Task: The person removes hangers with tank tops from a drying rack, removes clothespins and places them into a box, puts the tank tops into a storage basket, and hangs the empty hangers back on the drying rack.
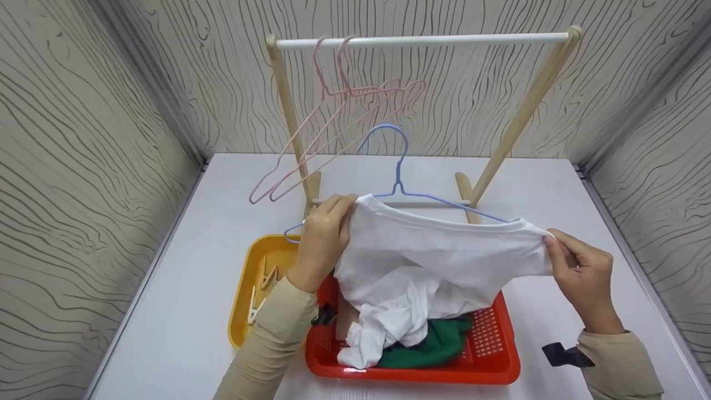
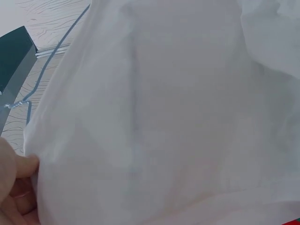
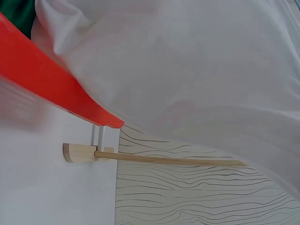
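A white shirt (image 1: pixel 433 250) is stretched between my two hands, its neckline up and its lower part bunched in the red basket (image 1: pixel 411 375). My left hand (image 1: pixel 325 233) pinches one shoulder of it; thumb and fingers grip that edge in the left wrist view too. At the other side my right hand (image 1: pixel 583 272) pinches the sleeve edge. A blue hanger (image 1: pixel 399 166) shows above the neckline, its hook upward. One hanger end pokes out left of my left hand; the other goes out of sight at the shirt's right shoulder. White cloth hides the rest.
Two pink hangers (image 1: pixel 303 161) hang from the white rail (image 1: pixel 422 40) of a wooden rack. Green cloth (image 1: pixel 427 347) lies in the red basket. A yellow tray (image 1: pixel 236 311) with several clothespins (image 1: pixel 270 276) stands to the left. Patterned panels (image 1: pixel 83 166) surround the table.
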A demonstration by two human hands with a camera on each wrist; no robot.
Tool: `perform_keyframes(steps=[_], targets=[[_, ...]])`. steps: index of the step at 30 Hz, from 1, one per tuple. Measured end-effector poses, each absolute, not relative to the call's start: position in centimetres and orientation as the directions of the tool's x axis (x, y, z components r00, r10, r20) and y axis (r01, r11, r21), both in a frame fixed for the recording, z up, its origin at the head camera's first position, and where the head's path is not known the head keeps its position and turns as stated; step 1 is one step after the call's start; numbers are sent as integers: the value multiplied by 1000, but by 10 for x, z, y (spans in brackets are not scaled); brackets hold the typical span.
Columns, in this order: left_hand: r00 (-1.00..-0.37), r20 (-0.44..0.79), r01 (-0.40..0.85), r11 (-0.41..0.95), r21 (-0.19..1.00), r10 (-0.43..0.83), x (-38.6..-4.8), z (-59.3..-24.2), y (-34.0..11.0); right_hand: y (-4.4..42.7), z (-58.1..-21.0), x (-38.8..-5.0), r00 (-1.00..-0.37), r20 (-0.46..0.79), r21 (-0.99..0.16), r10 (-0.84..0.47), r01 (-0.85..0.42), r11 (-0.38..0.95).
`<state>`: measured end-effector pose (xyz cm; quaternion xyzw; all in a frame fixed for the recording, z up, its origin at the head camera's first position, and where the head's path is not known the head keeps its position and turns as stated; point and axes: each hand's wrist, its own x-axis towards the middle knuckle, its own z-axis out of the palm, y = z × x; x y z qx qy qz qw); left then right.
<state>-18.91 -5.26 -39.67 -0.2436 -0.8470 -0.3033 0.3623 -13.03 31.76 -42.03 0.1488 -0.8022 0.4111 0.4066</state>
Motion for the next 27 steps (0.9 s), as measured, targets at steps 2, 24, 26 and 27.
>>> perform_keyframes(steps=[2,24,26,27], targets=[[-615,762,641,691,333,204,-189,-396,-51,317,-420,-131,-627,773,-541,94,-574,615],[-613,785,613,680,404,86,-195,-397,-59,326,-438,-115,-686,726,-508,-47,-581,636],[-615,783,615,675,408,88,-193,-397,-59,326,-442,-113,-708,703,-530,-71,-587,612],[-615,783,620,671,407,94,-192,-397,-59,326,-443,-112,-716,693,-542,-81,-592,597]])
